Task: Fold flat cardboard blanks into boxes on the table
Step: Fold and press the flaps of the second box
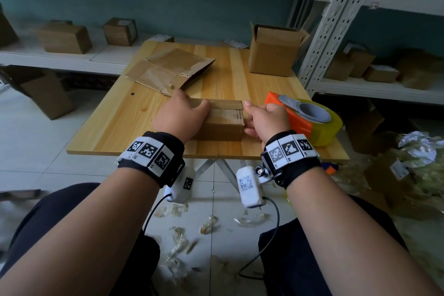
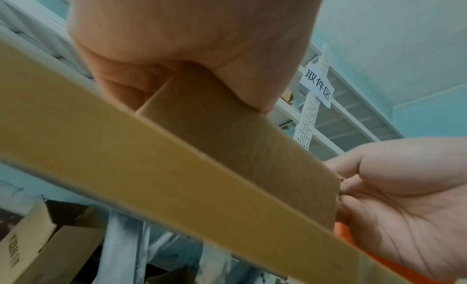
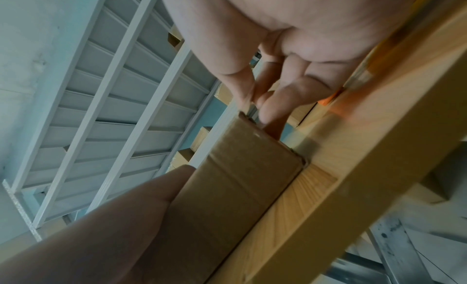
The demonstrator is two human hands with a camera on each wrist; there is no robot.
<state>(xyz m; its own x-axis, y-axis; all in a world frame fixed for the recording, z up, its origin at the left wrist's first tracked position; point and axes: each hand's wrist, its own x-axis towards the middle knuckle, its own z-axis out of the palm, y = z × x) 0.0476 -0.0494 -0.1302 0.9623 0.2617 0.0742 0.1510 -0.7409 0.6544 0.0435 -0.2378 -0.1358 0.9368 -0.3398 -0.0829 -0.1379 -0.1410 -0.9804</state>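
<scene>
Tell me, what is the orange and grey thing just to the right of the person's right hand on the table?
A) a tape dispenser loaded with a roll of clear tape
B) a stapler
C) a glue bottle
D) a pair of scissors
A: the tape dispenser has an orange body with a grey hub holding a yellowish clear roll, beside the right hand on the wooden table.
</scene>
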